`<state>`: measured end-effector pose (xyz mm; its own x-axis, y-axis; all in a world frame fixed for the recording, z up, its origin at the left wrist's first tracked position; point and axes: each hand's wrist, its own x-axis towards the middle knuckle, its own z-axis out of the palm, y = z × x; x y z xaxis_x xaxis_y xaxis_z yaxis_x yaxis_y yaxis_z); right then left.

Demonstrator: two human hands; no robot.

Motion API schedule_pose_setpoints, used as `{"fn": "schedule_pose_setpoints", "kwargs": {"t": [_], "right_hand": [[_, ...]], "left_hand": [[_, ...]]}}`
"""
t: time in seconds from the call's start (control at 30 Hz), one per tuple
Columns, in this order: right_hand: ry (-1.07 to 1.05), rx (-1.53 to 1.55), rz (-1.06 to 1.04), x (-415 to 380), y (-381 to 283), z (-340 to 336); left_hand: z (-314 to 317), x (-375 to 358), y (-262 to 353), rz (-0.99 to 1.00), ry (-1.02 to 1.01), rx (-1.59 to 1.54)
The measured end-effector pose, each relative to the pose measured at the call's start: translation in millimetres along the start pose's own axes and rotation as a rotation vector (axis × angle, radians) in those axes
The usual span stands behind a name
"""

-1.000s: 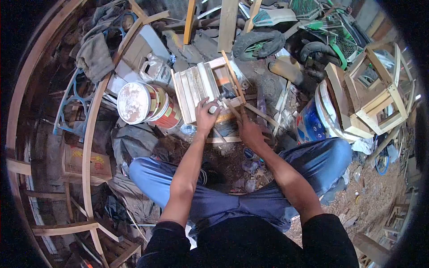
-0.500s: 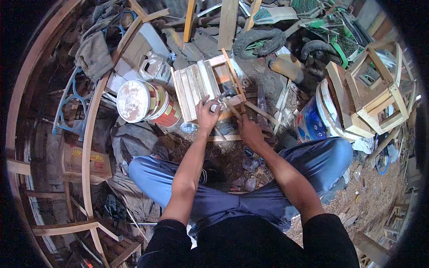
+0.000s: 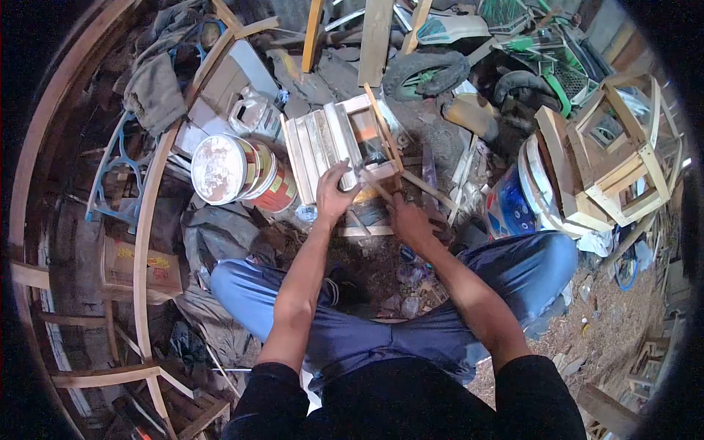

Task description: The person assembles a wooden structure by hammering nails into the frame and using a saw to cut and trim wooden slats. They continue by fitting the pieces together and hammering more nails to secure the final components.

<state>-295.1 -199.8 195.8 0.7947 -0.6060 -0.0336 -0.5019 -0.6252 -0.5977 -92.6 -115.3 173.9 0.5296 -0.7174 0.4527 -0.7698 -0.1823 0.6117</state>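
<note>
A wooden frame with several pale slats (image 3: 312,143) stands tilted on the ground in front of my legs. My left hand (image 3: 337,196) is at the lower end of the rightmost slats, its fingers curled and thumb bent in; anything pinched there is too small to make out. My right hand (image 3: 412,220) is wrapped round the wooden handle of a hammer (image 3: 378,188), which points up and left toward my left fingertips. The hammer's head is hard to make out against the frame. Right of the slats, the frame's opening (image 3: 367,132) shows dark and orange patches.
Paint buckets (image 3: 220,169) and a white jug (image 3: 254,110) stand to the left. At right, a blue bucket (image 3: 511,202) sits beside wooden frames (image 3: 623,169). A small tyre (image 3: 425,75) lies behind. Long wood strips (image 3: 150,220) lean at the left, near a cardboard box (image 3: 141,268).
My left hand has shifted slightly left and down, its fingers straightening somewhat. A dark, rounded shape beside the left fingers no longer shows there. My right hand keeps its grip on the hammer.
</note>
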Motion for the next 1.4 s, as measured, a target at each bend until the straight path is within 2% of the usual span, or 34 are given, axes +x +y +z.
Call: {"fn": "schedule_pose_setpoints", "kwargs": {"t": [0.07,0.13,0.37,0.57,0.87,0.97,1.1,1.17,1.2,1.27,1.4], "right_hand": [[-0.063,-0.037,0.062,6,-3,-3],[-0.064,0.009,0.073,7,-8,-7],[0.008,0.131,0.202,3,-14,-8],[-0.009,0.147,0.182,-6,-2,20],[0.008,0.030,0.088,-2,-29,-13],[-0.002,-0.043,0.080,-4,-5,11],[-0.044,-0.032,0.103,-2,-16,-4],[0.086,0.031,0.021,-3,-22,-6],[0.082,0.030,0.018,-2,-19,-2],[-0.097,-0.077,0.089,3,-8,6],[-0.046,-0.032,0.065,2,-7,3]], "left_hand": [[-1,-2,-1,-0.049,-0.029,-0.001],[-4,-1,1,0.037,-0.063,0.180],[-7,2,5,0.005,-0.083,0.147],[-5,1,6,0.000,-0.077,0.178],[-1,-1,-3,0.049,-0.071,0.193],[0,0,-1,0.061,-0.055,0.177],[-1,-1,-1,0.057,-0.054,0.174],[-3,0,-1,0.053,-0.071,0.173],[-3,-1,-2,0.049,-0.069,0.174],[-3,1,-1,0.059,-0.084,0.196],[0,1,-3,0.077,-0.066,0.203]]}}
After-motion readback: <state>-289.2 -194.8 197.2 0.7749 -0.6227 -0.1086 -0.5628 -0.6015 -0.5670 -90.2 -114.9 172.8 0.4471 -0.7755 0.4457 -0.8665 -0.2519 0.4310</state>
